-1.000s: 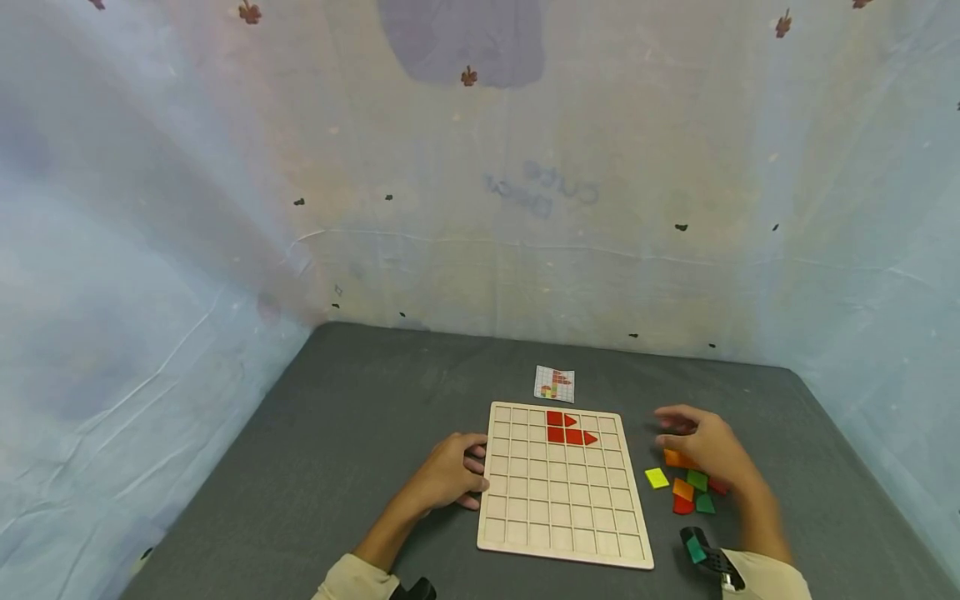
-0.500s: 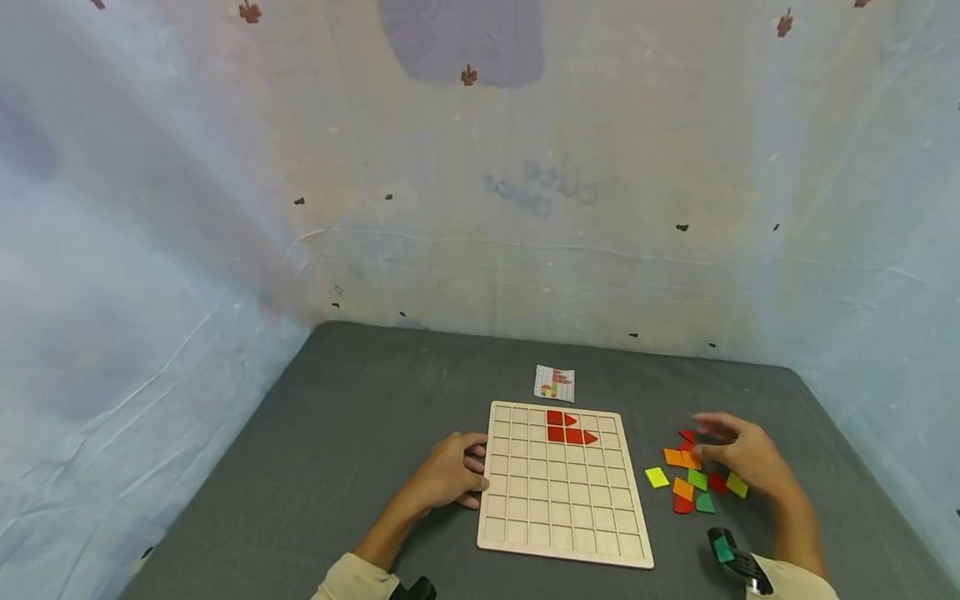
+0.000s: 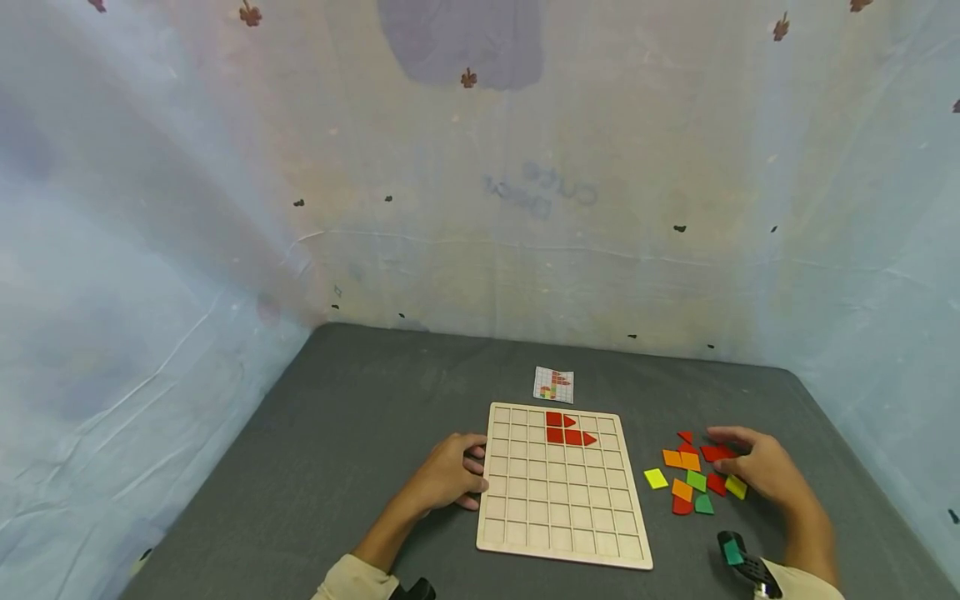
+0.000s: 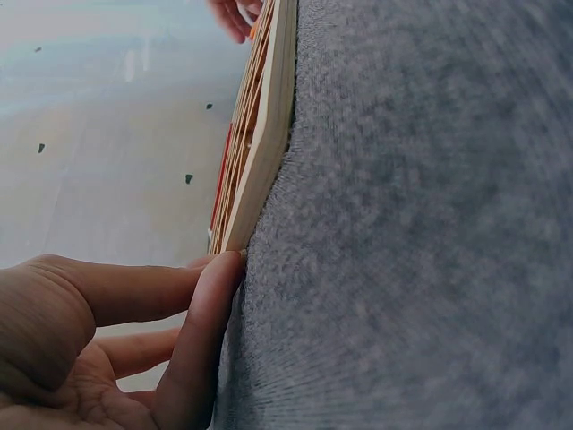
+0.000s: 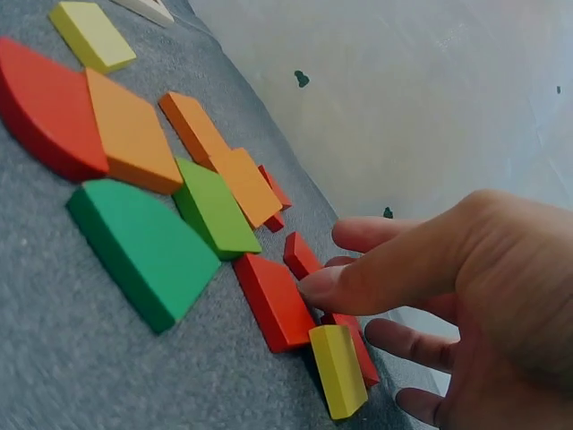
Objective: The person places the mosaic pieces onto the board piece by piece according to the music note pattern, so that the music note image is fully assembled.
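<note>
Fingers and thumb of my left hand (image 3: pixel 447 473) rest against the left edge of a wooden grid board (image 3: pixel 558 500). In the left wrist view, the fingertips sit right at the board's pale side. On the board's upper rows lie red squares (image 3: pixel 554 436) and red triangles (image 3: pixel 589 438). My right hand (image 3: pixel 765 468) hovers at the right side of a loose group of tiles, fingers loosely bent, nothing between them. In the right wrist view, its thumb is close over a red tile (image 5: pixel 273 305), with a yellow tile (image 5: pixel 338 372) just below.
Around the right hand lie orange tiles (image 3: pixel 681 460), green tiles (image 3: pixel 696 481) and a red rounded tile (image 3: pixel 682 506). One yellow tile (image 3: pixel 656 478) is beside the board. A small printed pattern card (image 3: pixel 553 385) lies behind the board on the grey table (image 3: pixel 405 392).
My right hand has moved right across the tiles, then slightly toward me, uncovering red, orange and yellow ones. My left hand and the board have stayed put.
</note>
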Demonstrator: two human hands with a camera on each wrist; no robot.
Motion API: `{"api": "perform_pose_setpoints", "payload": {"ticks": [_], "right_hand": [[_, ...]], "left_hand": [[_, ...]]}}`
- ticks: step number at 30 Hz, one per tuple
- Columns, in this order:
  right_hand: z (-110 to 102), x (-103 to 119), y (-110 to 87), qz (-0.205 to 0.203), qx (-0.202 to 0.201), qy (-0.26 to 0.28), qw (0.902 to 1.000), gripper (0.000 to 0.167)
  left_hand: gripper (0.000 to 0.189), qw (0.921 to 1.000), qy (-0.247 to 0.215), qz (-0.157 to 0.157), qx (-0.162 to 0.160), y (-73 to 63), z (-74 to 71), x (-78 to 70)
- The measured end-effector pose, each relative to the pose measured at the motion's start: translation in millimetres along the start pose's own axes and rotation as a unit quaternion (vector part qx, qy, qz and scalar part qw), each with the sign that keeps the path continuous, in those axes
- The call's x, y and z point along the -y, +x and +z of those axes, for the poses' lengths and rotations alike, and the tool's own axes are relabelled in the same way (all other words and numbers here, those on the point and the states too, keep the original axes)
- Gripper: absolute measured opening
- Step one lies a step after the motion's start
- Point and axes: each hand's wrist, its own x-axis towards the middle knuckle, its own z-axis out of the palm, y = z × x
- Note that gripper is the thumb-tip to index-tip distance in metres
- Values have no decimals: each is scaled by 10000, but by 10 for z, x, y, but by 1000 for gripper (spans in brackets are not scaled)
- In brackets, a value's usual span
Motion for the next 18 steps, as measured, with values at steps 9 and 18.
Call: {"api": "perform_pose_setpoints", "payload": {"ticks": [9,18], "right_hand": [[-4,-26,6,150,24,-251,9996,46],[-13,4,35,226,126,-503,9984,41]], "left_hand": [[69,10000,16,2,0,5,5,12],[69,10000,-6,-29,-27,0,10,5]]}}
